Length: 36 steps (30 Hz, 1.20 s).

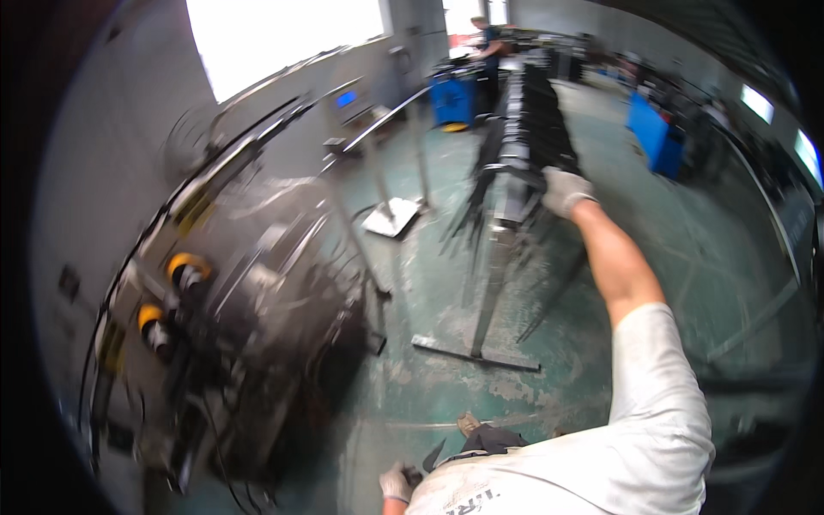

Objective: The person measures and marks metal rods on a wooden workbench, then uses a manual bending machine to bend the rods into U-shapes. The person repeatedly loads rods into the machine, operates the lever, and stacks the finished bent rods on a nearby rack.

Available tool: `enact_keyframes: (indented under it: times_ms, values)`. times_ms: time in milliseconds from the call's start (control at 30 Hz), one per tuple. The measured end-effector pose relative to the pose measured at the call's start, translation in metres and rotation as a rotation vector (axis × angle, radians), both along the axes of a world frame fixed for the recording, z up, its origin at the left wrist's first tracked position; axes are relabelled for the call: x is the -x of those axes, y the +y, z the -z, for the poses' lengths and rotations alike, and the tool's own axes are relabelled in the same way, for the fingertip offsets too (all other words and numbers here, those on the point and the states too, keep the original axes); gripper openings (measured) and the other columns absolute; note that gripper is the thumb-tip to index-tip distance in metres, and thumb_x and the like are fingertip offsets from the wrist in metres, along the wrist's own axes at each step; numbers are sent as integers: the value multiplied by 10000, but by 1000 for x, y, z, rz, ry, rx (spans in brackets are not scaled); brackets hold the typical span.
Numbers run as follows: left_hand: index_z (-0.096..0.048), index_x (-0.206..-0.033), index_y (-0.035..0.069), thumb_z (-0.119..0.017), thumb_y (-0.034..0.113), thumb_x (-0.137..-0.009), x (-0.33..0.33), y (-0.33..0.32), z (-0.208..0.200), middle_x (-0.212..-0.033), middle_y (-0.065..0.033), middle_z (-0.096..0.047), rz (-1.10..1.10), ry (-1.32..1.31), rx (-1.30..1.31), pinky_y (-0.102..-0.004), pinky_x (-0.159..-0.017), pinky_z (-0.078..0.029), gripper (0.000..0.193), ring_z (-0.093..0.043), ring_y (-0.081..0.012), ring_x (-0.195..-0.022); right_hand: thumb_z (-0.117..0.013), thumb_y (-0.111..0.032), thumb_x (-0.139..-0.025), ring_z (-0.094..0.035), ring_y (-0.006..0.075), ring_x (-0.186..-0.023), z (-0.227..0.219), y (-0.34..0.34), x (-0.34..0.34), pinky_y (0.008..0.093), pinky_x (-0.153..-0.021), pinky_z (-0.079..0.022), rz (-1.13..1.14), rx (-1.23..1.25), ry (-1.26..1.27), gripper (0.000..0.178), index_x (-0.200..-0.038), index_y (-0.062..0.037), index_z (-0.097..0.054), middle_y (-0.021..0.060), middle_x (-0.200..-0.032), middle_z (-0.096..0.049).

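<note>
My right arm reaches forward to a long rack, and my gloved right hand (pixel 566 190) is at its near end, against the dark strips (pixel 549 129). Its fingers look curled at the strips' edge, though motion blurs them. Many long, thin, dark strips hang down both sides of the rack's top bar (pixel 513 154). A metal post (pixel 491 292) with a flat crosswise foot (pixel 476 354) holds up the near end. Low beside my body is my gloved left hand (pixel 396 482). A small dark shape lies against it, and its fingers are not clear.
A blurred machine (pixel 283 300) with two orange-ringed parts (pixel 185 266) fills the left side. Behind it stands a platform scale (pixel 391 218) with a lit display (pixel 346 99). Blue cabinets (pixel 657 133) stand farther off. Another person (pixel 489 47) works at the far end.
</note>
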<state>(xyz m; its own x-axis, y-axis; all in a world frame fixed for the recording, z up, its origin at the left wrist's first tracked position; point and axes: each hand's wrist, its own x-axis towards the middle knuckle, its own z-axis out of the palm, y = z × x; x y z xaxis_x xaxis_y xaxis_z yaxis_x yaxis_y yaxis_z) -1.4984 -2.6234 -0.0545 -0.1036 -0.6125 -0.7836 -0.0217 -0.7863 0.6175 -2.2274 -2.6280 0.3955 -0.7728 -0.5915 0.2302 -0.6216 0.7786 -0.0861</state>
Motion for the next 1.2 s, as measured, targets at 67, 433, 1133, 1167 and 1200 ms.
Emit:
enact_keyframes:
  times_ms: [67,433,1133,1167,1200]
  values:
    - [-760,-981,-76,-679,220,-1042,59,-11,-81,-860,-229,-764,80,3,52,-522,-671,-649,312,-759,-335,-741,-625,-172,-987,-689,414,-1434,15,12,52,558,-1188,-556,78,-64,-43,661,-1647,-182,-597,222,-1552,-707]
    - [-809,-1198,93,-701,371,-995,-7,17,-65,-1107,-229,-837,-54,-685,239,-519,-1001,-622,361,-796,-434,-1120,-723,-244,-1039,-678,408,-1408,69,-90,22,485,-1230,-513,-225,620,224,582,-1575,-25,-667,227,-1537,-717]
    - [-767,-1210,12,-713,234,-1027,-484,464,-244,-1189,-249,-784,-1057,-1877,324,-546,-1033,-583,293,-727,-481,-1142,-824,-135,-913,-782,375,-1064,247,-10,-822,457,-960,-623,-1958,-142,-725,193,-1090,-58,-838,163,-1119,-821]
    - [-770,-1234,26,-734,257,-1024,-496,474,-275,-1207,-253,-776,-975,-1922,103,-555,-1036,-580,315,-724,-473,-1155,-827,-141,-913,-785,375,-1059,245,-2,-841,459,-959,-625,-1964,-190,-747,192,-1087,-61,-841,163,-1106,-823]
    - [-777,-1241,42,-768,289,-1013,-513,496,-285,-1196,-234,-777,-976,-1981,-68,-556,-1062,-566,336,-716,-450,-1190,-830,-146,-912,-787,375,-1055,242,9,-863,461,-958,-626,-1991,-236,-778,191,-1084,-64,-843,162,-1093,-826]
